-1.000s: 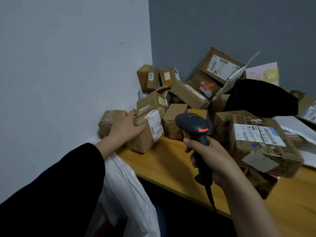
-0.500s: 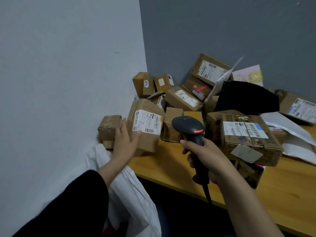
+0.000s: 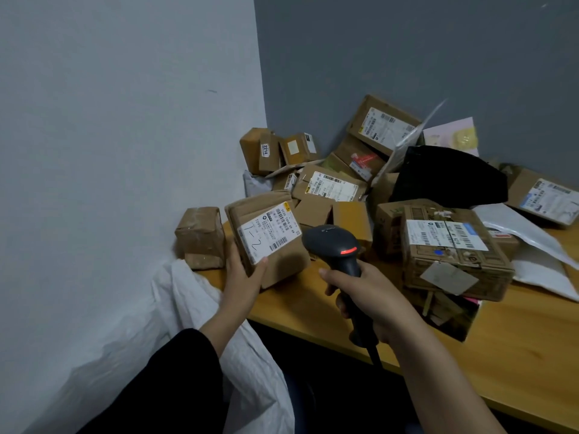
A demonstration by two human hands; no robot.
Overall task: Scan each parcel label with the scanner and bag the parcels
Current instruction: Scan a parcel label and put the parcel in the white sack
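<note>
Hands have shifted in the past second: the left hand (image 3: 242, 278), which lay flat on a parcel (image 3: 266, 238) in the pile, has lifted that parcel and turned it so its label (image 3: 269, 234) faces up, while the right hand (image 3: 369, 300) has kept its grip on the scanner (image 3: 333, 249). The left hand cups the parcel's lower left corner, thumb on the label's edge, fingers curled under and out of sight. The parcel is tilted, its far end seemingly just above the desk (image 3: 313, 305), though contact there is hard to judge. The label carries barcodes and a handwritten "1-2". The right hand is closed tight round the scanner's handle, forefinger forward, a red light glowing on the head, which sits just right of the parcel. A cord trails down from the handle. A white sack (image 3: 219, 333) hangs open below the left forearm, between the wall and the desk's edge. Beyond the hands, cardboard boxes are heaped into the corner of the wooden desk, with a large taped box (image 3: 454, 252) to the right and a black bag (image 3: 448, 177) behind it. A pale wall stands on the left and a darker grey wall (image 3: 407, 57) at the back.
</note>
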